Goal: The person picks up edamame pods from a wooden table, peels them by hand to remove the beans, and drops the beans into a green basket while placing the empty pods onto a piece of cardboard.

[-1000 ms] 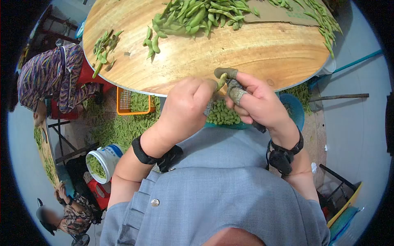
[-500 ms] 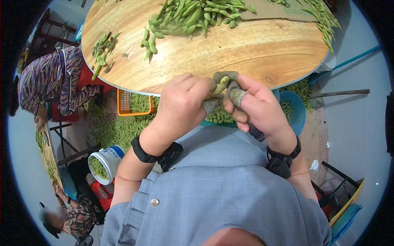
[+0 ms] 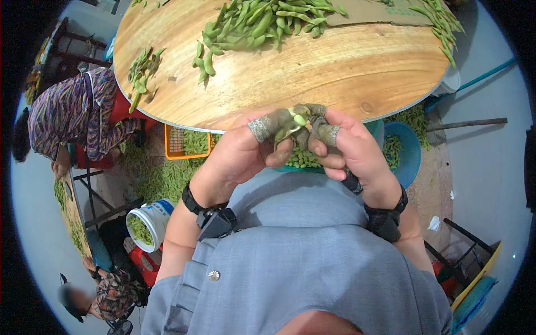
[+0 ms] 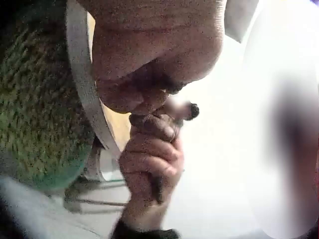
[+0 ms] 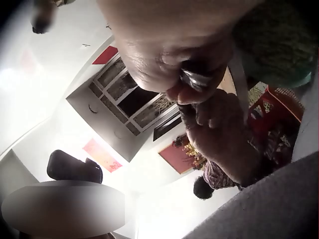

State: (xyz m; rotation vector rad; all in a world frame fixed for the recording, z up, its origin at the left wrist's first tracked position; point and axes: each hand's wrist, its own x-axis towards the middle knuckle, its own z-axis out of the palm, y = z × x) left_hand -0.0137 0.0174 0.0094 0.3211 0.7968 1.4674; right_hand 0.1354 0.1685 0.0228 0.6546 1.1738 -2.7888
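Observation:
An edamame pod [image 3: 283, 134], split open with a pale green bean [image 3: 300, 120] showing, is between the hands in the head view. My left hand [image 3: 237, 149] pinches the pod between thumb and fingers, the thumb wrapped in grey tape. Opposite it, my right hand [image 3: 360, 153] has its taped thumb and forefinger closed at the pod's right end. Below the hands, shelled beans [image 3: 302, 160] lie in a green basin, mostly hidden. Both hands, the left [image 4: 157, 45] and the right [image 4: 152, 159], meet in the left wrist view; the pod is hidden there.
Unshelled pods [image 3: 259, 25] are heaped on the round wooden table [image 3: 312, 72], beside a cardboard sheet [image 3: 379, 14]. A blue basin [image 3: 410, 162] stands at right; an orange basket [image 3: 175, 142] and white bucket [image 3: 159, 215] at left. Two other people sit on the left.
My left hand has turned so that its taped thumb shows on top. The pod, whole earlier, now gapes with a bean exposed. The right hand stays close beside it.

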